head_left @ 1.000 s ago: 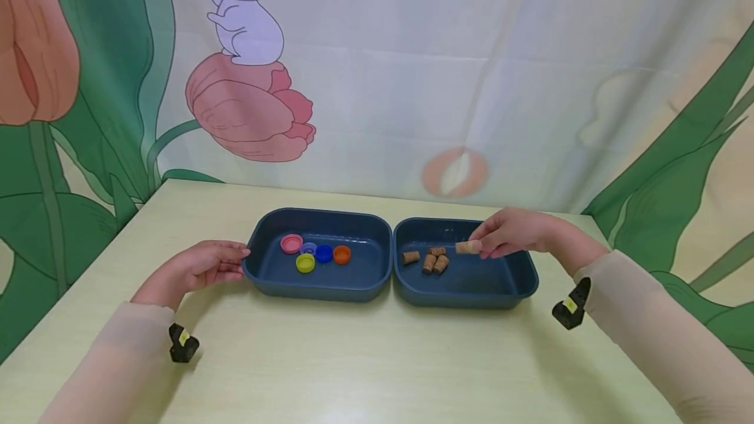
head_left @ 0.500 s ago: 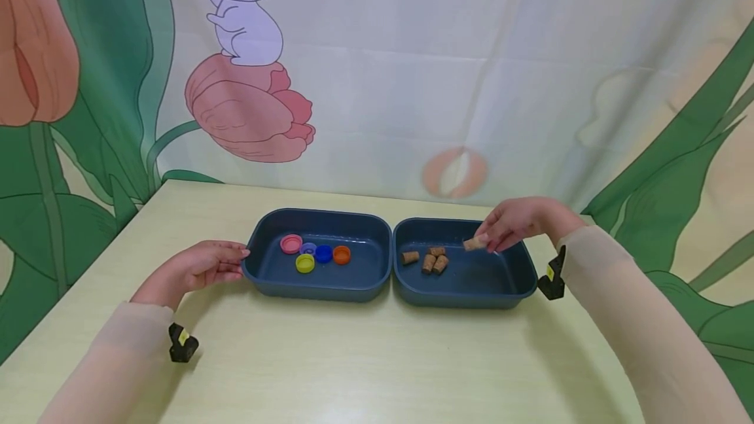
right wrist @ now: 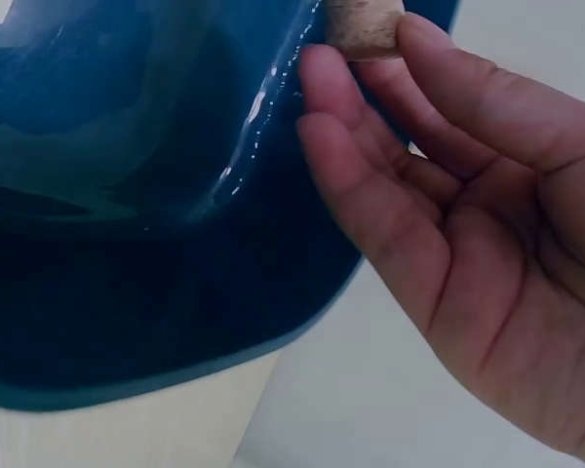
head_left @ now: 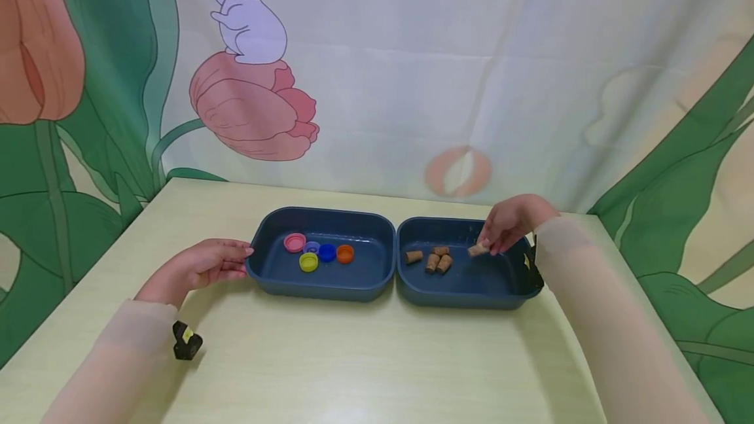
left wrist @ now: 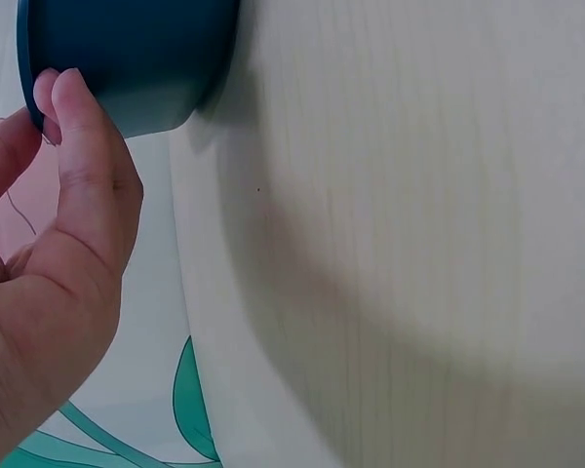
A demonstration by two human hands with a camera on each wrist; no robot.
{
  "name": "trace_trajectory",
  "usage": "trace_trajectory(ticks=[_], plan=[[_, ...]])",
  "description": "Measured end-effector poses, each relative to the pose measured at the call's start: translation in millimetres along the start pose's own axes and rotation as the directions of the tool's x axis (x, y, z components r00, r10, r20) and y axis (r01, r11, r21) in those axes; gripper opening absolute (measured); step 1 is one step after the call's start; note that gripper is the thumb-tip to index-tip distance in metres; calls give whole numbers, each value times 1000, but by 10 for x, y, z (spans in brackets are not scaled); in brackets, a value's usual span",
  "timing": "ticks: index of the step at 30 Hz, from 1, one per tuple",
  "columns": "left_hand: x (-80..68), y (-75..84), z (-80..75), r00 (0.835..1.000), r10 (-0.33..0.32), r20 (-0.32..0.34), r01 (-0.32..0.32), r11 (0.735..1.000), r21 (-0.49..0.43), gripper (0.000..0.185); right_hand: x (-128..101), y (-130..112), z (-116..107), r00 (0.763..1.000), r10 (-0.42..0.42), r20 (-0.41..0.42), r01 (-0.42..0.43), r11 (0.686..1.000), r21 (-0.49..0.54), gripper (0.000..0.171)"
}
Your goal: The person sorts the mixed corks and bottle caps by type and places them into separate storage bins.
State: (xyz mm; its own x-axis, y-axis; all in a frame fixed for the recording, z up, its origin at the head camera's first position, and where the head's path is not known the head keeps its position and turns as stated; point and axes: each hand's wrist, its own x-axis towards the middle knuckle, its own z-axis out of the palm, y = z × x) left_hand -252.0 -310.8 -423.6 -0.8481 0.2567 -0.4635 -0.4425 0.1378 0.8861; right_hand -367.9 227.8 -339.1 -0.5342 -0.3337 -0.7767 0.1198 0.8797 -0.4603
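Observation:
Two dark blue trays stand side by side in the head view. My left hand [head_left: 206,265] holds the left tray [head_left: 330,292] at its outer end, with fingertips at the rim; the left wrist view shows the fingers [left wrist: 88,146] against that tray's wall. In that tray lie a pink cap [head_left: 294,243], a purple cap [head_left: 312,249], a yellow cap [head_left: 309,262], a blue cap [head_left: 326,253] and an orange cap [head_left: 345,254]. Over the right tray [head_left: 465,300], my right hand [head_left: 509,222] pinches a cork [head_left: 478,249] between thumb and fingertips. Several corks [head_left: 432,263] lie on its left side.
Both trays stand on a pale wood-grain table [head_left: 353,358], their neighbouring ends close together. A printed curtain [head_left: 377,84] with tulips and a white animal hangs behind the table. A small black device [head_left: 187,341] is at the left wrist.
My right hand, still pinching the cork, has shifted slightly right, and its forearm has swung inward over the right tray's end. The left hand keeps its place at the left tray.

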Motion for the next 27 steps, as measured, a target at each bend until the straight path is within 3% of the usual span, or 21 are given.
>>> trace_trajectory(ticks=[5, 12, 27], plan=[[5, -10, 3, 1000, 0, -1, 0, 1000, 9, 12, 104, 2, 5, 999, 47, 3, -47, 999, -14, 30], [5, -6, -1, 1000, -2, -3, 2, 1000, 15, 12, 201, 92, -63, 997, 48, 57, -48, 999, 11, 25], [30, -19, -26, 1000, 2, 10, -2, 1000, 9, 11, 237, 116, 56, 992, 126, 6, -127, 992, 22, 24]])
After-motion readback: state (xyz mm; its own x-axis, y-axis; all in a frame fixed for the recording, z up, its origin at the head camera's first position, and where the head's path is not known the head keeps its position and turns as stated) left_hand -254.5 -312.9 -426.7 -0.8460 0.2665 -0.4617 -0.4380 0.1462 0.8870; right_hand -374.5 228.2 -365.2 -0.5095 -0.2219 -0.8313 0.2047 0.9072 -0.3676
